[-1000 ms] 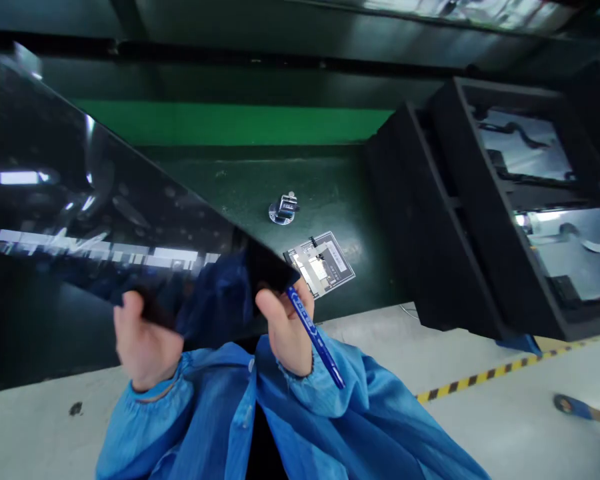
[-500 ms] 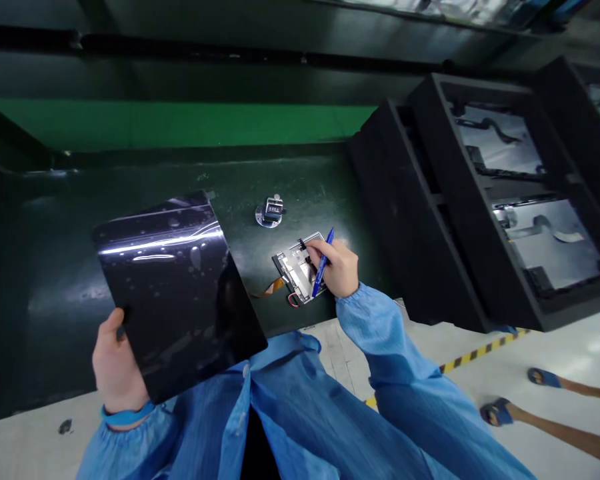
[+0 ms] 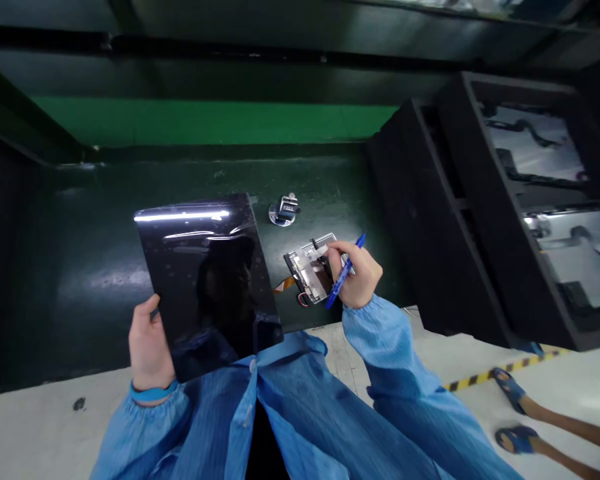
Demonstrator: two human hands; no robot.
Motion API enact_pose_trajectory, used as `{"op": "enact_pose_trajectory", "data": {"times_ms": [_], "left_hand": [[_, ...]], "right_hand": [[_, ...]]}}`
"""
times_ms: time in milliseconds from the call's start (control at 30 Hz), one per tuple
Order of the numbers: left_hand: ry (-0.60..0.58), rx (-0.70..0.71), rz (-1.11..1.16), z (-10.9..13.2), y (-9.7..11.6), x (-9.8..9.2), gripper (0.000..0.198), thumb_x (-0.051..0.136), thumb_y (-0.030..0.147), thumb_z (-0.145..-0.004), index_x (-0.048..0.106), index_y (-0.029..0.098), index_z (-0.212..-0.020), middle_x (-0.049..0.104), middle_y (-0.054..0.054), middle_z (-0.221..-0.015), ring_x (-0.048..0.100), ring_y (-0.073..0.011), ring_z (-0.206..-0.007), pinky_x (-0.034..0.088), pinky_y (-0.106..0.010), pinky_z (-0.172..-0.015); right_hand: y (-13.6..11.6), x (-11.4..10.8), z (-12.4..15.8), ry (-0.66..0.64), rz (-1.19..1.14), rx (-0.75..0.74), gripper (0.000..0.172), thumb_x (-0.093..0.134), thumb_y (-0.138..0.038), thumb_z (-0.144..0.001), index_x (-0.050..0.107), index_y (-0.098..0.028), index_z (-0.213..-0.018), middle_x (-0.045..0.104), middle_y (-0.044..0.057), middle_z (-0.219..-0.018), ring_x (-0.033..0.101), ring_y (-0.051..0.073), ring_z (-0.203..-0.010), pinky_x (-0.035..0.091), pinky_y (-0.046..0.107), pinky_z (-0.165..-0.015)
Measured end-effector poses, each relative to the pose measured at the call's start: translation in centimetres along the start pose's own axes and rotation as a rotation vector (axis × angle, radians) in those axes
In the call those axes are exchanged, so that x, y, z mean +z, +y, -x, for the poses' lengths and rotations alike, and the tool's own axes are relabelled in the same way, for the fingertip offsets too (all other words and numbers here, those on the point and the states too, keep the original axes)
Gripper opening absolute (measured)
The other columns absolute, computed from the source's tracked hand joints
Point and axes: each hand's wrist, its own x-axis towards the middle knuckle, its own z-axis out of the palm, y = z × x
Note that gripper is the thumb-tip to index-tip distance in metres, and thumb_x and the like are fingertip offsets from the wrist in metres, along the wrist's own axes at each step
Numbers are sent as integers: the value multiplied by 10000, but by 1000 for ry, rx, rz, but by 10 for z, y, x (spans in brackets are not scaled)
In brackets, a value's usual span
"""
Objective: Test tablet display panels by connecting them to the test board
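Note:
My left hand [image 3: 149, 343] grips the left edge of a large glossy black screen panel [image 3: 200, 273], its thumb on the front face. The panel is tilted, with small bubbles or marks and bright reflections on its surface. My right hand [image 3: 357, 273] is closed around a blue pen [image 3: 345, 272] with its fingertips at a small silver circuit assembly [image 3: 310, 275] on the bench. A pale strip [image 3: 316, 253] lies at those fingertips; whether they pinch it I cannot tell. An orange flex cable [image 3: 284, 285] runs from the assembly towards the panel, beside a thin red wire [image 3: 303, 300].
A metal tally counter [image 3: 285, 209] stands on the dark green bench [image 3: 90, 280] behind the assembly. Black foam trays [image 3: 495, 193] with metal-backed panels rise on the right. Another person's sandalled feet [image 3: 517, 420] are on the floor, near yellow-black tape [image 3: 473, 381].
The view has shifted, so the scene sits further right. The panel's tilt has changed and it is nearer the assembly. My right hand has drawn slightly rightward, pen still held.

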Motion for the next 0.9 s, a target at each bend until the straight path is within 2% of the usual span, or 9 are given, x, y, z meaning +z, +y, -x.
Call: {"op": "enact_pose_trajectory", "data": {"times_ms": [67, 167, 300, 467, 567, 667, 733, 800, 900], "left_hand": [[7, -145, 124, 7, 3, 10, 44, 638, 232, -770, 654, 231, -811, 711, 64, -818, 631, -182, -1136, 418, -300, -1119], [-68, -272, 161, 17, 14, 22, 194, 573, 357, -806, 689, 203, -779, 753, -28, -847, 674, -267, -1120, 549, -389, -996], [-171, -420, 261, 26, 25, 27, 240, 543, 380, -766, 700, 200, -758, 774, -65, -884, 656, -338, -1177, 585, -465, -941], [-198, -418, 323, 28, 22, 23, 199, 614, 378, -704, 681, 195, -748, 777, -62, -904, 639, -366, -1203, 567, -495, -969], [-285, -416, 322, 31, 22, 23, 234, 643, 397, -686, 693, 188, -779, 778, -65, -953, 631, -370, -1212, 552, -495, -989], [-309, -454, 312, 36, 25, 25, 239, 649, 395, -682, 703, 186, -785, 781, -63, -955, 642, -357, -1197, 548, -480, -993], [-319, -460, 295, 36, 26, 24, 220, 645, 395, -679, 693, 189, -741, 782, -64, -925, 647, -355, -1189, 551, -471, -985], [-344, -423, 279, 35, 24, 22, 192, 640, 387, -663, 671, 198, -673, 781, -65, -881, 648, -365, -1183, 560, -470, -971], [-387, -376, 269, 33, 19, 18, 152, 634, 358, -614, 644, 208, -592, 775, -62, -803, 661, -391, -1150, 577, -479, -936]], "right_hand": [[-24, -4, 1, -18, -150, -57, 118, 566, -195, -962, 676, -226, -993, 756, 27, -902, 712, 175, -801, 570, 291, -750], [-58, -7, 2, -178, -394, -264, 190, 528, -275, -996, 635, -202, -1135, 746, 87, -1121, 698, 204, -1023, 582, 348, -877], [-79, -6, -1, -409, -323, -509, 336, 459, -415, -1032, 595, -169, -1217, 664, 102, -1326, 527, 277, -1338, 421, 517, -1133], [-97, 2, 5, -368, -85, -277, 406, 494, -330, -1019, 501, -166, -1391, 588, 99, -1426, 365, 283, -1470, 197, 584, -1243], [-118, 5, 12, -438, -90, -274, 520, 485, -393, -1012, 449, -118, -1453, 528, 140, -1475, 333, 319, -1484, 171, 627, -1243], [-132, -2, 10, -466, -304, -422, 513, 426, -460, -1021, 480, -167, -1438, 579, 111, -1430, 384, 318, -1459, 260, 641, -1217], [-130, -11, 0, -366, -441, -417, 394, 373, -382, -1044, 538, -247, -1375, 638, 68, -1366, 536, 278, -1348, 446, 550, -1132], [-120, -18, -19, -158, -456, -243, 329, 369, -244, -1042, 620, -303, -1246, 725, 22, -1202, 721, 208, -1028, 602, 379, -883], [-95, -17, -56, 42, -261, 31, 238, 474, -210, -1015, 699, -286, -1038, 751, -6, -906, 683, 153, -640, 546, 293, -609]]}}
